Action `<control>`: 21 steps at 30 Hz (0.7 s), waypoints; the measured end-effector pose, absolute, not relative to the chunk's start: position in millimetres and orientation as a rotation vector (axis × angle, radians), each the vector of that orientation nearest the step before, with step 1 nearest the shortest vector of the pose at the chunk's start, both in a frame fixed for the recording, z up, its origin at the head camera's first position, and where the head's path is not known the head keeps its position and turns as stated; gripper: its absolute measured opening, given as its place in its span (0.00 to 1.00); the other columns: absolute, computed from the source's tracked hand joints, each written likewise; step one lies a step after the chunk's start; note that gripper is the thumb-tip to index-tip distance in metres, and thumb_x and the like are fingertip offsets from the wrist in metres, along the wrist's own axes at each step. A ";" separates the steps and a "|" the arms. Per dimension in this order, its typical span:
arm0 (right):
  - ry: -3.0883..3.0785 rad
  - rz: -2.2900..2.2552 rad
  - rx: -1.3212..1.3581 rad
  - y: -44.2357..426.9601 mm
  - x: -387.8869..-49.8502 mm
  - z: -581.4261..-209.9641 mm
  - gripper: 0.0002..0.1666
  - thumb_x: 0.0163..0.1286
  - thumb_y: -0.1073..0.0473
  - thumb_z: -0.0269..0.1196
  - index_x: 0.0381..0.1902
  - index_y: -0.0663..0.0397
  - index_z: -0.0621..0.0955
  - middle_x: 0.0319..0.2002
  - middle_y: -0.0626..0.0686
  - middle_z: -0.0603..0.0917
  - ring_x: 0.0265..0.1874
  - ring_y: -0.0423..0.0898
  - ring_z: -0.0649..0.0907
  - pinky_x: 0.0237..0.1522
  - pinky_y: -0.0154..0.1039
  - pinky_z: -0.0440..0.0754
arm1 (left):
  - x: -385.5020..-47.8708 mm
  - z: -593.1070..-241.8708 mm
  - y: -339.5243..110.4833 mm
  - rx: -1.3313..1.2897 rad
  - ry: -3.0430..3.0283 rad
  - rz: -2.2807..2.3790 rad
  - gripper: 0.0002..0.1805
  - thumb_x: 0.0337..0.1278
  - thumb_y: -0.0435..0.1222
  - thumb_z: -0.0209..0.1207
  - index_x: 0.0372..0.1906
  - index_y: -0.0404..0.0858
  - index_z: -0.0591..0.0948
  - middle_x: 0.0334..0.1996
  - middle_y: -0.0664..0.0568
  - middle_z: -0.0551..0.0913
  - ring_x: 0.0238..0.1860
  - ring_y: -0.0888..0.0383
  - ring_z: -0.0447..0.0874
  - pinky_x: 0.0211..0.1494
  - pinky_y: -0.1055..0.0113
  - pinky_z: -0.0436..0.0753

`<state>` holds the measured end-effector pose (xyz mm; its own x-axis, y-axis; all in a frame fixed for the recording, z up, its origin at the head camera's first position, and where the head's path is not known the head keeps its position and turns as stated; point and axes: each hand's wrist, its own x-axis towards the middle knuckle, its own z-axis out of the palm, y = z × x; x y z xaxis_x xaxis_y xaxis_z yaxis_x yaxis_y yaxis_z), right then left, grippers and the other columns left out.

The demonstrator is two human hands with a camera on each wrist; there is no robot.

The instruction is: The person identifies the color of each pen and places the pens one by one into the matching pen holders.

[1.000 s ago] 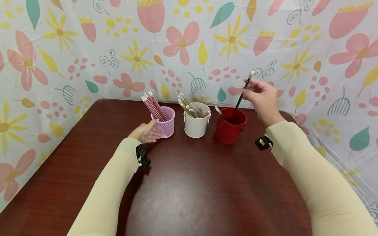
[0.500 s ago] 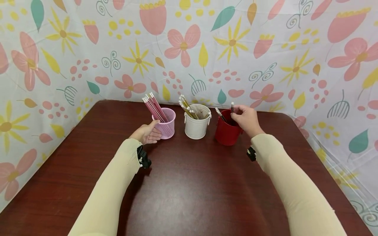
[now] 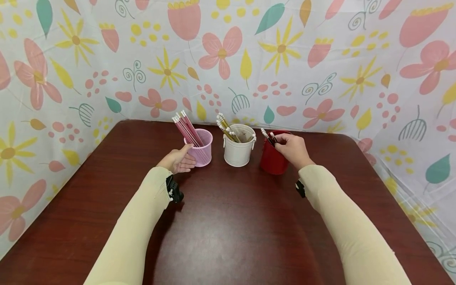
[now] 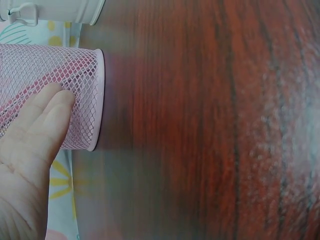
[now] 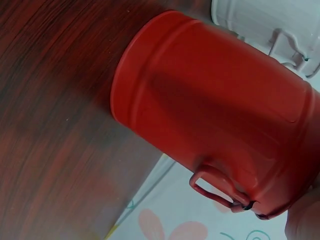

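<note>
My left hand rests against a pink mesh pencil cup, thumb near its rim and fingers along its side. Several pink pencils lean left in that cup. In the left wrist view, the fingers lie fairly straight on the mesh. My right hand is at the mouth of a red bucket and pinches a dark pencil near its white eraser end. Another dark pencil leans left in the same bucket. The right wrist view shows mostly the bucket's side; the fingertips are out of sight there.
Between the two containers stands a white bucket holding several yellowish pencils. All three stand in a row near the back of a dark wooden table. A flower-patterned cloth hangs behind.
My right hand has come down and left, lowering the dark pencil into the red bucket, where it now leans left beside the other one. The left hand stays at the pink cup.
</note>
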<state>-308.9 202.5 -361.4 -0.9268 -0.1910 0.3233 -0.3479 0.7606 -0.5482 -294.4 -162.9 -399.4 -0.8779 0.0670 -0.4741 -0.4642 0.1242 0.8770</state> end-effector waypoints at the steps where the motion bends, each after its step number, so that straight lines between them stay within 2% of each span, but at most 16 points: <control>1: -2.726 0.899 0.420 202.3 -308.5 -361.0 0.13 0.65 0.67 0.58 0.45 0.66 0.84 0.40 0.62 0.86 0.34 0.53 0.78 0.38 0.44 0.75 | -294.4 -399.7 -162.9 -0.383 2.008 1.804 0.39 0.68 0.55 0.41 0.61 0.22 0.67 0.51 0.37 0.77 0.58 0.43 0.74 0.61 0.56 0.74; 7: -2.855 0.776 0.418 202.8 -306.2 -359.9 0.19 0.70 0.60 0.55 0.54 0.62 0.81 0.46 0.62 0.84 0.32 0.52 0.75 0.35 0.43 0.71 | -293.8 -401.2 -164.2 -0.390 2.013 1.788 0.38 0.69 0.55 0.40 0.62 0.22 0.68 0.53 0.35 0.77 0.58 0.43 0.74 0.62 0.56 0.73; 8: -2.862 0.757 0.429 202.7 -306.1 -359.5 0.19 0.70 0.60 0.54 0.54 0.62 0.81 0.46 0.63 0.84 0.34 0.54 0.76 0.38 0.45 0.73 | -294.1 -400.8 -164.5 -0.392 2.014 1.789 0.39 0.69 0.55 0.40 0.62 0.22 0.67 0.55 0.34 0.76 0.59 0.42 0.74 0.62 0.56 0.73; 10: -2.872 0.726 0.446 202.4 -306.2 -358.2 0.20 0.70 0.60 0.52 0.55 0.63 0.80 0.47 0.64 0.83 0.44 0.58 0.79 0.51 0.51 0.73 | -295.1 -399.8 -165.3 -0.391 2.018 1.791 0.39 0.69 0.55 0.40 0.62 0.22 0.67 0.58 0.33 0.74 0.60 0.42 0.73 0.62 0.56 0.73; 12: -2.864 0.704 0.466 201.7 -306.7 -358.4 0.21 0.70 0.60 0.51 0.55 0.65 0.79 0.45 0.65 0.83 0.56 0.61 0.75 0.63 0.59 0.62 | -296.6 -398.1 -166.1 -0.388 2.017 1.794 0.39 0.69 0.55 0.40 0.63 0.21 0.66 0.60 0.31 0.72 0.61 0.41 0.72 0.63 0.55 0.72; 13: -2.859 0.693 0.475 201.0 -307.0 -359.2 0.21 0.71 0.61 0.51 0.56 0.65 0.79 0.45 0.65 0.84 0.61 0.63 0.71 0.66 0.63 0.55 | -297.1 -396.9 -166.8 -0.381 2.017 1.791 0.39 0.69 0.54 0.39 0.63 0.21 0.66 0.61 0.31 0.71 0.62 0.41 0.71 0.63 0.55 0.71; 14: -2.851 0.688 0.479 200.1 -307.0 -360.4 0.21 0.71 0.61 0.50 0.56 0.66 0.78 0.45 0.66 0.83 0.64 0.64 0.67 0.67 0.65 0.48 | -297.6 -395.9 -167.4 -0.370 2.025 1.781 0.39 0.69 0.54 0.39 0.63 0.21 0.65 0.62 0.30 0.70 0.62 0.40 0.70 0.64 0.55 0.71; 15: -2.844 0.688 0.474 199.2 -306.7 -361.9 0.21 0.71 0.61 0.50 0.56 0.65 0.78 0.45 0.65 0.83 0.65 0.64 0.66 0.67 0.67 0.45 | -297.9 -394.8 -167.9 -0.360 2.034 1.771 0.39 0.70 0.53 0.38 0.64 0.21 0.65 0.62 0.30 0.69 0.62 0.40 0.70 0.64 0.54 0.70; 21: -2.724 0.712 0.443 195.7 -301.8 -370.3 0.23 0.69 0.62 0.51 0.59 0.65 0.76 0.54 0.65 0.79 0.65 0.65 0.65 0.65 0.68 0.48 | -296.6 -390.3 -167.4 -0.315 2.095 1.728 0.38 0.71 0.51 0.35 0.64 0.19 0.63 0.62 0.28 0.68 0.63 0.38 0.68 0.66 0.52 0.67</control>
<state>-301.8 195.7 -370.3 -0.9106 -0.2188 0.3505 -0.3623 0.8306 -0.4228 -296.6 -167.4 -390.3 -0.8924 0.0818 -0.4437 -0.4201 0.2083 0.8833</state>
